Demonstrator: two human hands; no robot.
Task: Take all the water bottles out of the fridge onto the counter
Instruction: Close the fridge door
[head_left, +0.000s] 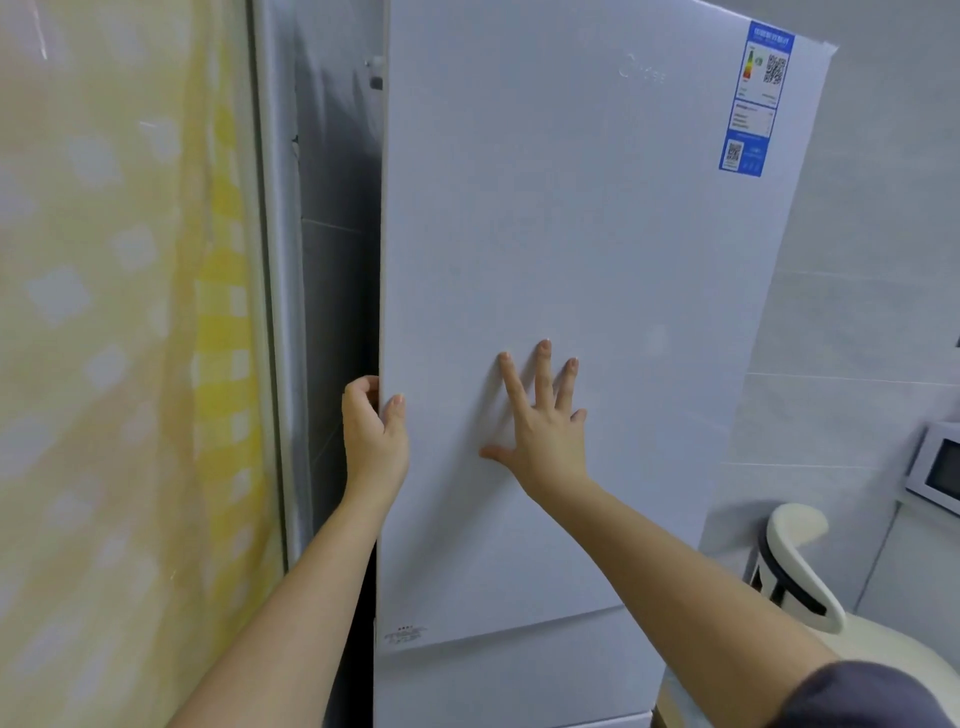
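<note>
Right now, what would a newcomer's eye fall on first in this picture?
The tall white fridge door fills the middle of the view. The left hand grips its left edge, and the right hand presses flat on its front. A blue label sits at the door's top right corner.

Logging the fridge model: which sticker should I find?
Start at the tall white fridge, upper door, top right corner. The label there is bright blue with QR codes, unlike the faint grey print at the door's bottom left.
</note>
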